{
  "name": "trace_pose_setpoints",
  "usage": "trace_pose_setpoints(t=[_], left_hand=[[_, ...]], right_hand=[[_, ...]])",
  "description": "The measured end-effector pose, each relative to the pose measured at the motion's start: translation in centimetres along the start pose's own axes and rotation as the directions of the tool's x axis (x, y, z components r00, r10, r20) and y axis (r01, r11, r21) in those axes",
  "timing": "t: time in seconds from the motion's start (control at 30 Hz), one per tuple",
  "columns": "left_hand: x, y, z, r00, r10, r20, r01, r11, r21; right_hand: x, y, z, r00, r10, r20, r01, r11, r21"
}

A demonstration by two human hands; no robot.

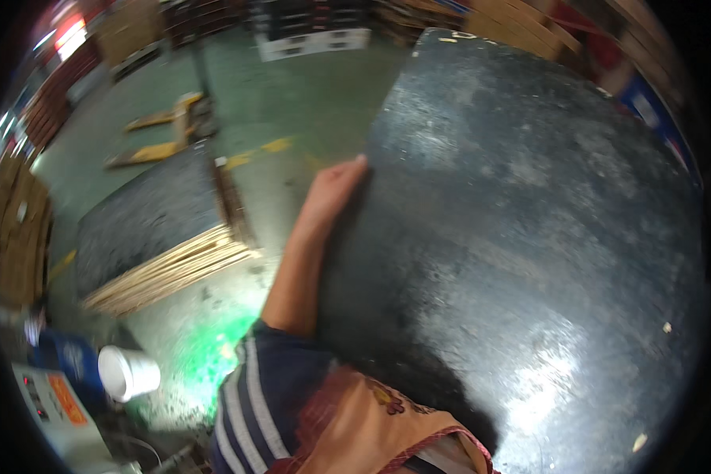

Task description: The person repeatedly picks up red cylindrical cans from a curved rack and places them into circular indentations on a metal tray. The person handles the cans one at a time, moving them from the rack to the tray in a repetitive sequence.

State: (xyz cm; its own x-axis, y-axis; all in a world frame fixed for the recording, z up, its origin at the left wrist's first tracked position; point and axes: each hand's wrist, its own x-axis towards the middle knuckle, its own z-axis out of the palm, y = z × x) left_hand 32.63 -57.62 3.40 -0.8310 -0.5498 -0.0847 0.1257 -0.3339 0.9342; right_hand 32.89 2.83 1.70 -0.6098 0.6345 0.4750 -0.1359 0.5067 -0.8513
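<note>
A large dark, scuffed panel [521, 197] fills the right half of the view, its surface dull black-grey with bright reflections. My left hand [338, 186] is closed at the panel's left edge, thumb side uppermost; its fingertips are hidden. The left forearm [296, 276] runs along that same edge, coming out of a dark sleeve with pale stripes [253, 395]. My right hand is out of sight. Whether the panel rests on something or is held up, I cannot tell.
A stack of sheets with a dark top [154, 217] stands at left, in front of a yellow pallet jack [178, 130]. A white bucket [129, 373] and a grey box with an orange label [59, 415] are at lower left. Wooden boards [17, 229] stand far left.
</note>
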Motion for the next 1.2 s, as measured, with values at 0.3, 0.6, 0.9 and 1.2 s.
trace_pose_setpoints(t=[0.3, 0.6, 0.9, 1.2], left_hand=[[-13.6, 3.5, -22.8, 0.721, 0.181, -0.669, -0.299, 0.952, -0.064], [-24.1, 10.9, -51.7, -0.083, 0.53, -0.844, 0.506, 0.752, 0.423], [-28.9, -18.7, -54.8, 0.238, 0.203, -0.95, 0.551, 0.777, 0.304], [-36.6, -35.7, -41.8, -0.226, -0.628, -0.744, 0.112, 0.742, -0.661]], right_hand=[[-10.8, -15.9, 23.3, 0.633, -0.188, 0.751, -0.109, 0.939, 0.327], [-30.4, -24.8, 31.8, -0.514, 0.032, 0.857, -0.44, 0.848, -0.296], [-52.0, -11.2, 40.4, -0.655, 0.034, 0.755, -0.182, 0.963, -0.201], [-53.8, -0.1, 56.5, -0.479, 0.304, 0.824, 0.447, 0.892, -0.069]])
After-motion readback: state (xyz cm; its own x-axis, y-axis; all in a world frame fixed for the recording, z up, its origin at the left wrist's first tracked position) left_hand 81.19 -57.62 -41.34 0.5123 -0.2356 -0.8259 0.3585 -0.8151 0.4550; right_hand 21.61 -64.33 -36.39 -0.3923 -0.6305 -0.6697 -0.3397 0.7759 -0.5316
